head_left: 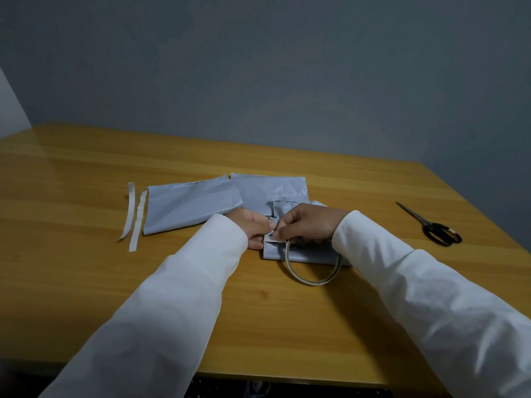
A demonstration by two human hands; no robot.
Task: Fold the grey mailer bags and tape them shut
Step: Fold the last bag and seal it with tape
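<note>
Taping step: left hand (254,229) and right hand (306,226) fingers pinch tape end over folded bag (301,254). Next: press flat, cut with scissors (431,225).

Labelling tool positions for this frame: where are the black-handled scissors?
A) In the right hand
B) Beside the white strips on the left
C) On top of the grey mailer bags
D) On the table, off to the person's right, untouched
D: the scissors lie closed on the wooden table, out to the right and clear of both hands, which are busy at the folded mailer bag.
</note>
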